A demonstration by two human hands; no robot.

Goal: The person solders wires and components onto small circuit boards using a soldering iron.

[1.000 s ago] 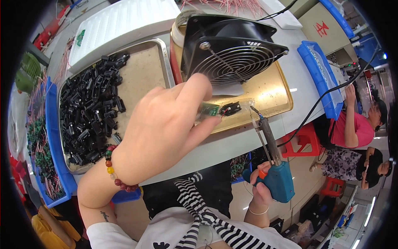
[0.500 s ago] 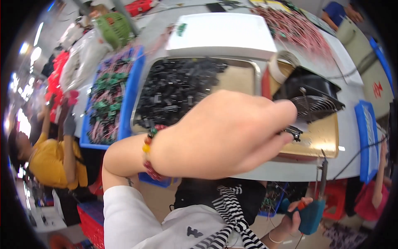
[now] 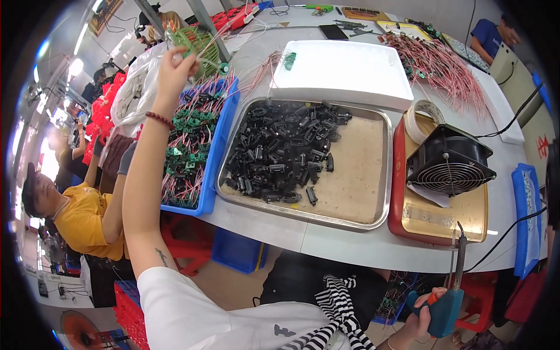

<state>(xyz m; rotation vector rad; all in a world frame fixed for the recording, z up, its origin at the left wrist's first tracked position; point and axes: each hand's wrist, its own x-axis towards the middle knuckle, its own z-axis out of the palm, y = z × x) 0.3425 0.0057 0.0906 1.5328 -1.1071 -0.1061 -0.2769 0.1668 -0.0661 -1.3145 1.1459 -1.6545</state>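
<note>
My left hand [image 3: 175, 73] is raised at the far left, over the far end of a blue tray [image 3: 211, 169] heaped with green circuit boards [image 3: 185, 154] on pink wires. Its fingers are pinched in front of a green fan [image 3: 204, 49]; thin pale wires show beside them, but what they grip is unclear. At the lower right, my right hand [image 3: 421, 318] is wrapped round a teal soldering gun [image 3: 446, 312] with its tip [image 3: 461, 230] pointing up. A metal tray [image 3: 361, 169] in the middle holds many small black parts [image 3: 280, 157].
Right of the metal tray, a black fan [image 3: 450, 160] and a tape roll [image 3: 423, 119] stand on a red and gold tin lid [image 3: 443, 224]. Behind are a white foam box [image 3: 344, 73] and piled pink wires [image 3: 437, 76]. A co-worker in yellow [image 3: 84, 216] sits left.
My left hand has swung from beside the black fan, where it had a small black part, to the far left. The metal tray is now unblocked. My right hand still holds the soldering gun.
</note>
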